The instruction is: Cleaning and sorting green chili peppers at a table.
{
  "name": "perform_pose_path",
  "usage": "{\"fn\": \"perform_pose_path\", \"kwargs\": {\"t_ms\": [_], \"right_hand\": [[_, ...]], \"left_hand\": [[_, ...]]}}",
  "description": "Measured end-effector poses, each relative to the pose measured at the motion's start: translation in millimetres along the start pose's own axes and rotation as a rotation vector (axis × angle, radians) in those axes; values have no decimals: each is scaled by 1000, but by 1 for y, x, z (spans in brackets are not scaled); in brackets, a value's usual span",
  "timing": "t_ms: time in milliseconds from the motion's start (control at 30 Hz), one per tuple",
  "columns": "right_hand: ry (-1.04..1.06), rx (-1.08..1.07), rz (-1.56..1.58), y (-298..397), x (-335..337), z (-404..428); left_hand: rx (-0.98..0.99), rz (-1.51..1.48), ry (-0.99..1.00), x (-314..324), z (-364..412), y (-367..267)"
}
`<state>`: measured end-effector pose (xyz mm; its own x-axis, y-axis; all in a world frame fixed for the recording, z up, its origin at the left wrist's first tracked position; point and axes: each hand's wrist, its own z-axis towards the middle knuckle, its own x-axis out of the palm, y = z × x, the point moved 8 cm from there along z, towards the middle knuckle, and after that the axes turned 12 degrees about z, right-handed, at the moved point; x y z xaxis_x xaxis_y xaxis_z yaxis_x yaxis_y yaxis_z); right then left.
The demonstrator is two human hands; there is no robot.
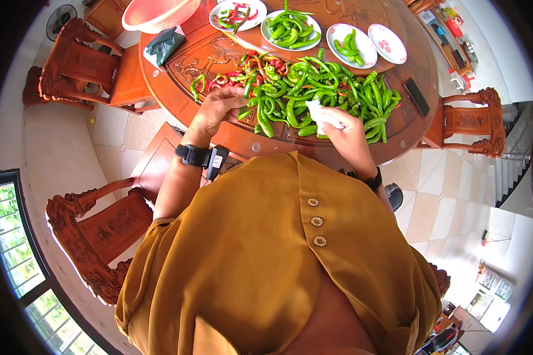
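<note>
A broad pile of long green peppers (324,84) lies on the round carved wooden table (293,145), with red peppers (231,79) at its left part. My left hand (220,108) is at the pile's left edge, its fingers curled beside green peppers; whether it grips one I cannot tell. My right hand (344,128) holds a crumpled white cloth or tissue (322,116) against the front of the pile. Behind the pile stand a plate of mixed red and green peppers (258,17), a plate heaped with green peppers (271,43) and a plate with a few green ones (367,58).
An empty patterned plate (397,53) stands at the back right, near a black phone-like object (416,97). A pink plastic basket (157,15) and a dark plastic bag (165,46) are at the back left. Carved wooden chairs (473,116) surround the table.
</note>
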<state>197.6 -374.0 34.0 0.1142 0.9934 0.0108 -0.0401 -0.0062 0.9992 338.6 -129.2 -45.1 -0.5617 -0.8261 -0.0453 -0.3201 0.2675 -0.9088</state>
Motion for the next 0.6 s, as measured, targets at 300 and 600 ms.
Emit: {"fn": "perform_pose_path", "kwargs": {"t_ms": [300, 600], "right_hand": [[135, -487, -364, 64, 66, 17], [41, -479, -394, 59, 50, 20]], "left_hand": [[80, -391, 472, 98, -37, -65], [52, -331, 538, 101, -44, -55]]}}
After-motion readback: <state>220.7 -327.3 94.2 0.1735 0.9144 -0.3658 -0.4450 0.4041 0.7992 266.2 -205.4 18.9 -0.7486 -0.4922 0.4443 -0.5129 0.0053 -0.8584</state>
